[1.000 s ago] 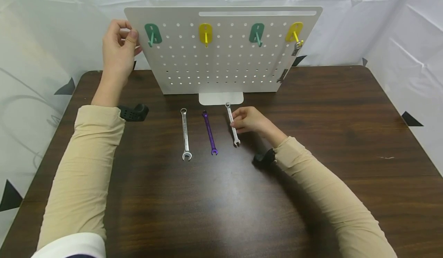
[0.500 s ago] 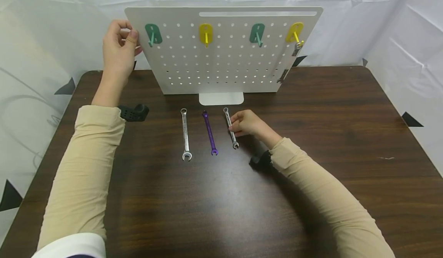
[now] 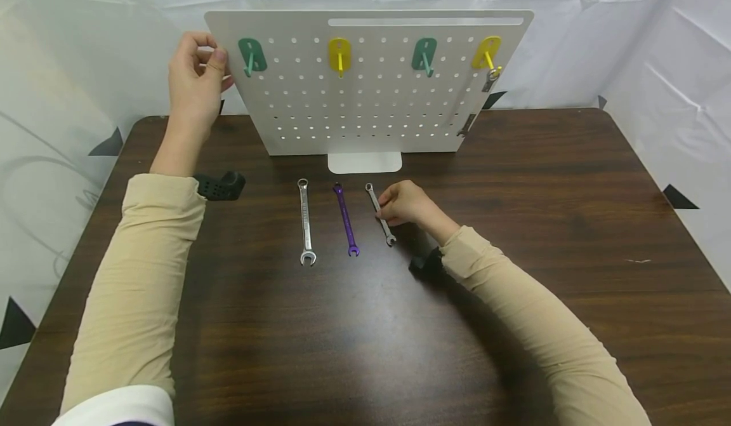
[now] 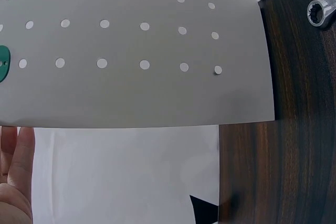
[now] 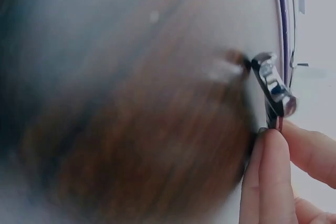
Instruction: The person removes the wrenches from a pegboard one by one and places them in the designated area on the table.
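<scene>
My right hand [image 3: 411,202] pinches a small silver combination wrench [image 3: 388,232] at its middle, low over the table. In the right wrist view the open end of that wrench [image 5: 273,85] sticks out past the thumb and fingers. To its left lie a purple combination wrench [image 3: 346,219] and a longer silver combination wrench [image 3: 305,223], roughly side by side. My left hand [image 3: 197,89] grips the upper left edge of the grey pegboard [image 3: 274,26]. In the left wrist view only some fingers [image 4: 22,158] show at the board's edge.
The pegboard stands on a white foot [image 3: 364,163] at the back of the brown table [image 3: 365,324]. Green hooks [image 3: 424,54] and yellow hooks [image 3: 339,54] alternate along its top. Another wrench [image 3: 489,82] hangs from the rightmost yellow hook. White sheeting [image 3: 571,51] surrounds the table.
My right hand has moved slightly left and toward me, lowering the small silver wrench, whose ring end shifted left toward the purple one. The left hand has stayed on the board.
</scene>
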A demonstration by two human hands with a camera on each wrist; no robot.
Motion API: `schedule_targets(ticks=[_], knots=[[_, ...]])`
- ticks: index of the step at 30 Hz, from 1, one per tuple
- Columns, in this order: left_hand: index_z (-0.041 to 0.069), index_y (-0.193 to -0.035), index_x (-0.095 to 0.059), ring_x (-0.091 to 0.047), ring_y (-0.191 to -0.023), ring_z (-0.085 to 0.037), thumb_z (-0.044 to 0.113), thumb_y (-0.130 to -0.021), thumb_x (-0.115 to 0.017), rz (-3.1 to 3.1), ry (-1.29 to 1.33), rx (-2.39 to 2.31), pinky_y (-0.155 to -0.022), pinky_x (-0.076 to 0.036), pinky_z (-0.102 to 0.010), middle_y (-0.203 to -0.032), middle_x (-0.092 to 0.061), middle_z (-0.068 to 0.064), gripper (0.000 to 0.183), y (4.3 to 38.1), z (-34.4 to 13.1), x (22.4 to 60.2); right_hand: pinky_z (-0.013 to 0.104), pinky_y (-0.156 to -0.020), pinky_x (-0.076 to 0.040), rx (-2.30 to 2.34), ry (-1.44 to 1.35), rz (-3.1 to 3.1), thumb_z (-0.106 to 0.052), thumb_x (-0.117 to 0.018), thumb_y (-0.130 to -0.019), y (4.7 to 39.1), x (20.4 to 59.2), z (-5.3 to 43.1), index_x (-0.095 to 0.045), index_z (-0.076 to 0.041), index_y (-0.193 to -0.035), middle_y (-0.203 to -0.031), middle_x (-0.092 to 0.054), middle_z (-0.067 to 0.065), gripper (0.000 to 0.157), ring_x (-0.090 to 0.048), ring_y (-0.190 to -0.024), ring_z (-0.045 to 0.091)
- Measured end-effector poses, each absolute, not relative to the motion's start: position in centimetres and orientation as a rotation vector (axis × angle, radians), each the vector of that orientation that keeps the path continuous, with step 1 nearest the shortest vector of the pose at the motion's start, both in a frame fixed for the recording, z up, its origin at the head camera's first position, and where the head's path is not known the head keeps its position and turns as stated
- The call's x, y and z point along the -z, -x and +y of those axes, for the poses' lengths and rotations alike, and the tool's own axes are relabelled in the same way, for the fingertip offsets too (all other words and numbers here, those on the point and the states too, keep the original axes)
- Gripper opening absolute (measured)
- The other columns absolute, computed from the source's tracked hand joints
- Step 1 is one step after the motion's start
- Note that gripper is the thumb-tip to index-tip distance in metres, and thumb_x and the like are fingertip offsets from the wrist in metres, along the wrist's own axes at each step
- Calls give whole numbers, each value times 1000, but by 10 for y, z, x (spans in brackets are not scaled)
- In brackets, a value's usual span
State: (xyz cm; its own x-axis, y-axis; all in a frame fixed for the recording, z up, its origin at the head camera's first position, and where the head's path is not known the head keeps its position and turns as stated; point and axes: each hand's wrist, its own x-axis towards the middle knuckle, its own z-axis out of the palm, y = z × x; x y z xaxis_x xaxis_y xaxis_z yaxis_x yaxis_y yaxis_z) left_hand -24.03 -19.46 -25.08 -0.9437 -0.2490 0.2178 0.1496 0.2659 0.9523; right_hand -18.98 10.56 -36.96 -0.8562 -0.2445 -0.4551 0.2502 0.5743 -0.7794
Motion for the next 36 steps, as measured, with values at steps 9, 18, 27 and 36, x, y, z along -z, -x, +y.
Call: schedule_targets(ticks=[9, 18, 27, 36], knots=[[27, -91, -49, -58, -85, -1, 26, -95, -51, -2230, -93, 1730, -92, -55, -24, -88, -47, 7, 5, 239, -195, 249, 25, -70, -61, 1194, -12, 2319, 3, -71, -81, 190, 370, 108, -60, 10, -108, -82, -63, 6, 31, -62, -63, 8], [28, -90, -49, -58, -85, 0, 24, -96, -50, -2234, -98, 1727, -89, -56, -22, -88, -47, 7, 7, 237, -194, 248, 24, -68, -61, 1184, -13, 2321, 3, -72, -80, 190, 368, 108, -60, 10, -106, -80, -63, 5, 30, -62, -62, 7], [28, -91, -50, -58, -85, 0, 24, -96, -50, -2232, -95, 1717, -88, -56, -20, -88, -47, 8, 7, 240, -195, 251, 26, -70, -61, 1197, -23, 2301, 2, -71, -81, 189, 366, 109, -59, 10, -107, -83, -63, 8, 29, -61, -62, 9], [28, -92, -50, -58, -84, 0, 25, -96, -51, -2230, -83, 1708, -87, -56, -20, -88, -47, 8, 5, 242, -195, 253, 31, -77, -61, 1319, 70, 2304, -1, -64, -85, 193, 352, 117, -58, 9, -114, -82, -61, 5, 31, -62, -70, 10]])
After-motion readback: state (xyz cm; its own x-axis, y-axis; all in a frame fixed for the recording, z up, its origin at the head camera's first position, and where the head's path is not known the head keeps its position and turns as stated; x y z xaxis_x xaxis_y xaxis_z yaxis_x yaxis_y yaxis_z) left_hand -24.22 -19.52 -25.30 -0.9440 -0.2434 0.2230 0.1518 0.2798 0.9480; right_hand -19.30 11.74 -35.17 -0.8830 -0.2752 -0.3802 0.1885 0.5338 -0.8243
